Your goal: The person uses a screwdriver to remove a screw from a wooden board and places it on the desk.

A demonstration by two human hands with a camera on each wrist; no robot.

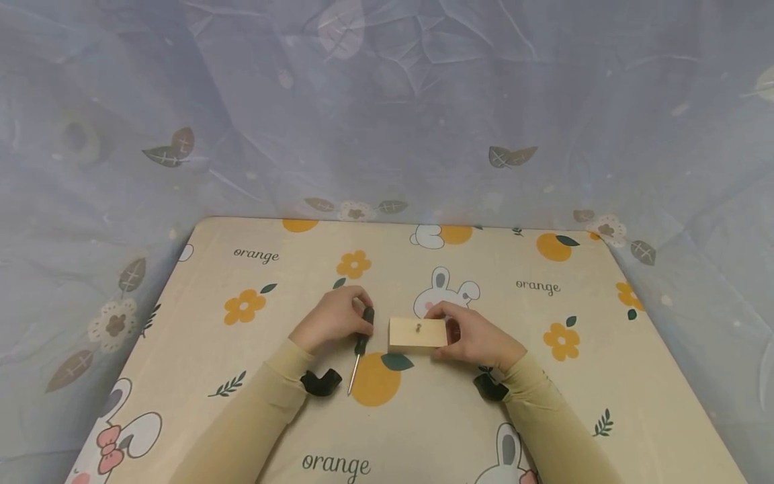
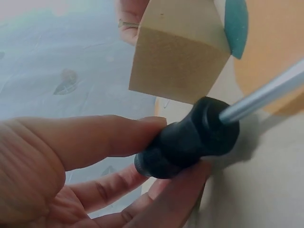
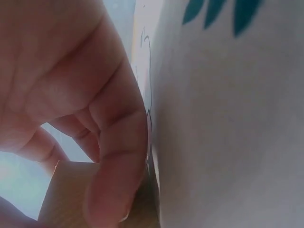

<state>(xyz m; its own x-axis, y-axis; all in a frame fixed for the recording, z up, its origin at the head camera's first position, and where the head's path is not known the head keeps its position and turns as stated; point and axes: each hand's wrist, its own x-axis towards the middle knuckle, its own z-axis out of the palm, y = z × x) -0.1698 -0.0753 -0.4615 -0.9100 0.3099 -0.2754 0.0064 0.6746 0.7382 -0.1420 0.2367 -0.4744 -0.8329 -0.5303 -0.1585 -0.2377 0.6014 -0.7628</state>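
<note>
pinching the screwdriver [image 1: 361, 343], left hand [image 1: 335, 314] sits left of the block [image 1: 402, 334], shaft [image 1: 354, 373] pointing away from its screw [image 1: 418, 328]; right hand [image 1: 478, 338] grips the right end.

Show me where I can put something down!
Free: the tabletop right of the right hand, and the far strip before the patterned backdrop. Crowded: the middle, where the left hand holds the screwdriver beside the wooden block.
</note>
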